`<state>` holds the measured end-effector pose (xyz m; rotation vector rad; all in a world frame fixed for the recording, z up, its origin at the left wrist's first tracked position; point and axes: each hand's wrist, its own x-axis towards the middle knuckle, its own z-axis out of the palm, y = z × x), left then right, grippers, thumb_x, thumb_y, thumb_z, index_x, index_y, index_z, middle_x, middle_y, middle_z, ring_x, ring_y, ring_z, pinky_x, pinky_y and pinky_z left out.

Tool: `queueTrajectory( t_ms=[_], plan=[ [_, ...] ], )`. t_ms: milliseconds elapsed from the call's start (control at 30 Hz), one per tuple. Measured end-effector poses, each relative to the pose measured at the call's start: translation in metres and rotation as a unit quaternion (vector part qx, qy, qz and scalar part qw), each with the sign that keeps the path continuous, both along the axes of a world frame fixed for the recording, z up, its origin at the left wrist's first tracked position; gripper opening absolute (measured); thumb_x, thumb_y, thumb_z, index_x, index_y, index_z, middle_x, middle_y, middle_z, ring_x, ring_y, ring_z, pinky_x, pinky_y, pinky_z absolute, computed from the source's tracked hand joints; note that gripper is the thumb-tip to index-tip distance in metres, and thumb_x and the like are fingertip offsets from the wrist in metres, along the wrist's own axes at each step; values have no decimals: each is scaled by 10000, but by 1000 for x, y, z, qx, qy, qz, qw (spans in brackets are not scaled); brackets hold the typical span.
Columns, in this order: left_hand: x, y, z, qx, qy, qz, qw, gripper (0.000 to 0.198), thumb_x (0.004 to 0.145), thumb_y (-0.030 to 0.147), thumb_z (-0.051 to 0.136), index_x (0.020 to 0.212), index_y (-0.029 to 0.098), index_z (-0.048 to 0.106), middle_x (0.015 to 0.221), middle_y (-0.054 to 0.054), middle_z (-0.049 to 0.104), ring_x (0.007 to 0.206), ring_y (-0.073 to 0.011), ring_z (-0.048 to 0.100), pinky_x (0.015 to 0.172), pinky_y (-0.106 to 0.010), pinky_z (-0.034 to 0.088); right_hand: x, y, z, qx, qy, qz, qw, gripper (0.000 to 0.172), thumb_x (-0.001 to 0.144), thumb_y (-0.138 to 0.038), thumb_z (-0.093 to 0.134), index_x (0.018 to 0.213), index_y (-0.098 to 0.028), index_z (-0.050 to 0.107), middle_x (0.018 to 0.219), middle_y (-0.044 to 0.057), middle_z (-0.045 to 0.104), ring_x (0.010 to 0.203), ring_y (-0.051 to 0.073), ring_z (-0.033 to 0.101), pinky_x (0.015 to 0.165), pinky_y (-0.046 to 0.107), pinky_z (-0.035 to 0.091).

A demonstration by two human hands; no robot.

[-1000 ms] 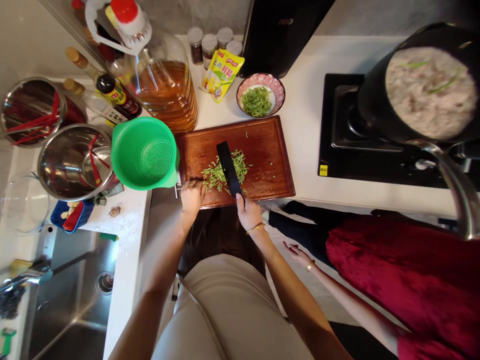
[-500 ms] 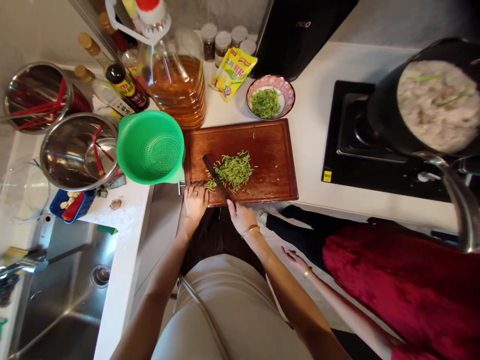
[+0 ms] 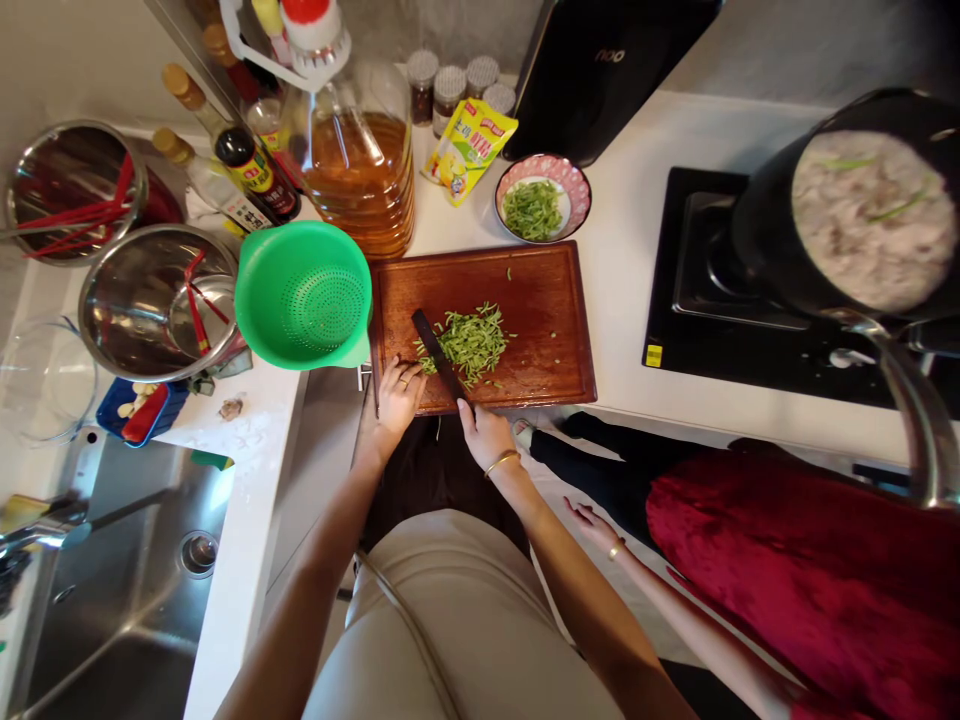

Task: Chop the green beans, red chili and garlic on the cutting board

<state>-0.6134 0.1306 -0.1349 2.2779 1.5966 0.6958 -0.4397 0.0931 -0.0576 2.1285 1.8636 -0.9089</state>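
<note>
My right hand (image 3: 486,436) grips the handle of a dark-bladed kitchen knife (image 3: 436,350), which slants up and left across the wooden cutting board (image 3: 544,340). Right of the blade lies a pile of thinly cut green vegetable (image 3: 476,342), and a few pieces are on its left side. My left hand (image 3: 400,395), fingers bent together, rests at the board's front left edge. Its fingertips press on the green pieces beside the blade; how much they hold is partly hidden.
A green colander (image 3: 262,310) stands left of the board, near steel bowls and an oil jug (image 3: 364,190). Behind the board sits a pink-rimmed bowl (image 3: 577,190) of cut greens. At right, a pot (image 3: 772,230) is on the stove; a person in red (image 3: 795,560) stands close by.
My left hand has shifted slightly up and right, closer to the blade. The knife tip has moved a little to the right. Bowls, colander and pot stay in place.
</note>
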Motion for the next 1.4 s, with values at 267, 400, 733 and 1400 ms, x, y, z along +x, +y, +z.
queueTrajectory(
  t_ms=[267,400,733,1400],
  plan=[
    [-9,-17,2,-21,10,42,999,217,881,285,524,1050,222,644,1213,-82,616,1167,-237,528,1051,-492,348,3,1,1,4,-11,0,1000,502,973,-450,227,924,-161,635,824,100,717,757,211,676,668,263,415],
    [-10,-20,2,-37,19,31,999,259,883,260,513,1114,220,624,1182,-96,634,1182,-245,516,1018,-482,363,3,-1,-1,3,-13,4,1000,491,976,-435,232,928,-155,632,840,104,718,762,209,678,671,261,420],
    [-8,-16,3,-13,19,52,998,211,892,275,505,1050,219,634,1160,-92,632,1160,-246,522,1013,-451,344,-5,-5,7,-13,-22,44,999,524,967,-471,200,930,-163,622,778,113,709,736,226,683,638,278,436],
    [-7,-11,-3,-12,20,37,999,186,894,286,500,984,219,648,1076,-63,673,1100,-225,554,1027,-462,338,-28,33,-13,-11,15,13,1000,529,977,-445,178,1024,-153,616,893,123,708,836,213,677,737,276,455]
  ],
)
